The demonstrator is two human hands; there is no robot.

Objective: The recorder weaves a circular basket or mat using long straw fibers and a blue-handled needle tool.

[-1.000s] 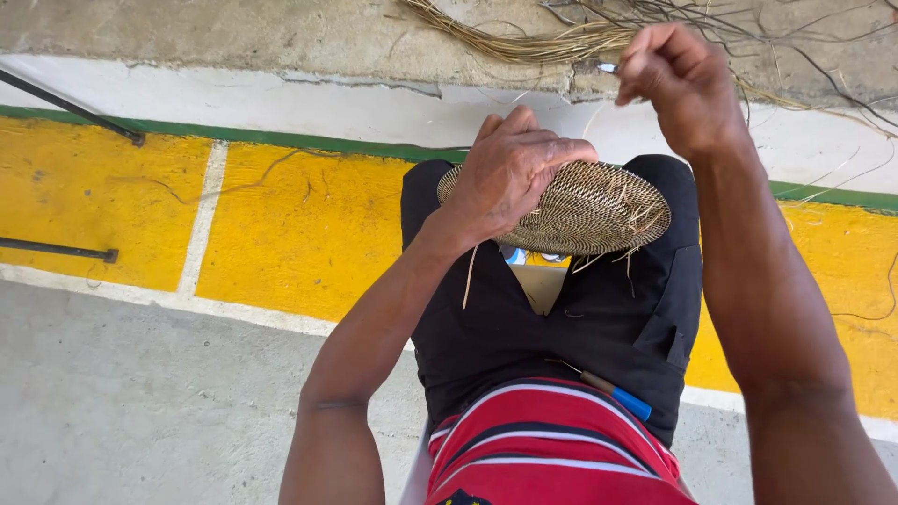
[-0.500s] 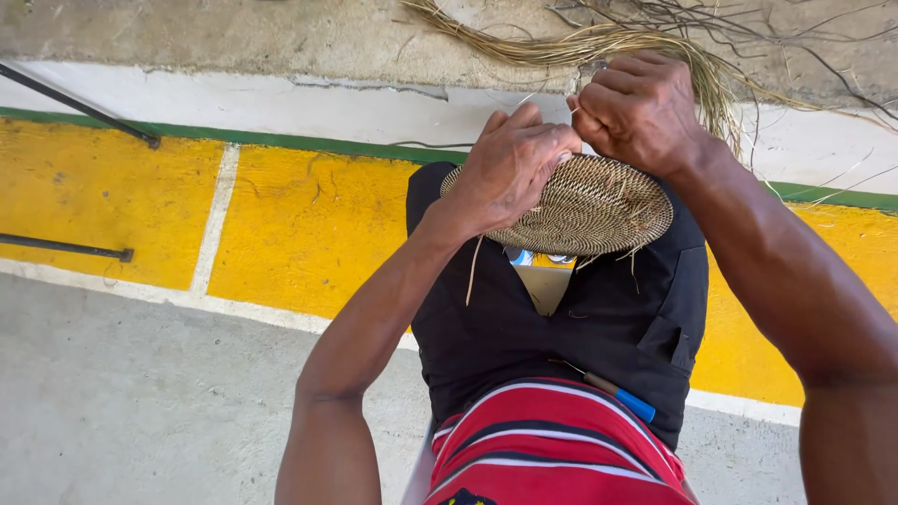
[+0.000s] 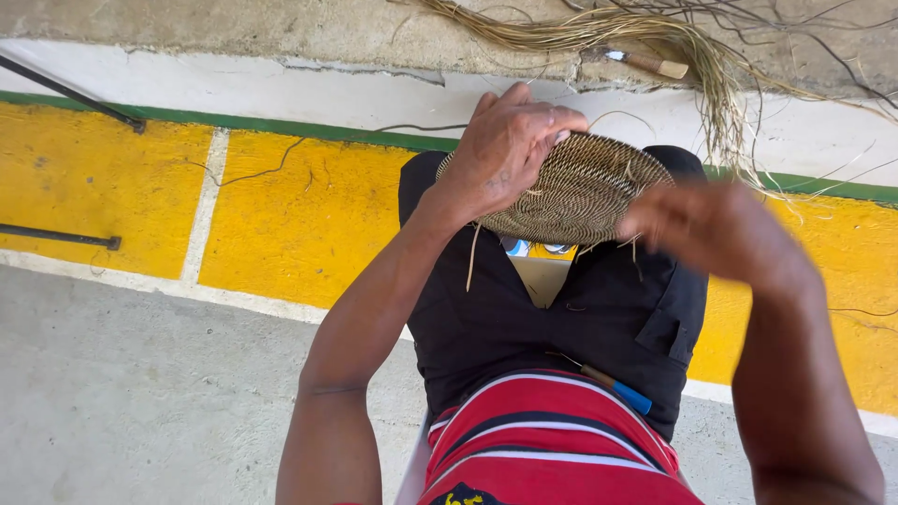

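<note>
The woven disc (image 3: 585, 192), a round coiled piece of tan fibre with a darker thread running through its rings, rests on the seated person's knees, over the black shorts (image 3: 561, 318). The left hand (image 3: 510, 145) lies on the disc's near-left edge, fingers curled over the rim and pressing it down, so it is closed on the weave rather than spread. The right hand (image 3: 706, 229) sits just beside the disc's right edge and is blurred with motion; I cannot tell whether its fingers pinch a strand or are loose. Short fibre ends stick out below the disc's rim and one long strand hangs from under the left hand. To my eye the work wants a steady hold: keep the left hand firm on the rim so the disc does not turn, and draw each strand snug against the last coil without buckling the flat shape. Beyond the disc, on the concrete ledge, a bundle of dry straw (image 3: 645, 33) fans out, with a wooden-handled tool (image 3: 645, 63) lying in it. A blue-tipped pen (image 3: 619, 388) pokes from the shorts, below the disc.
</note>
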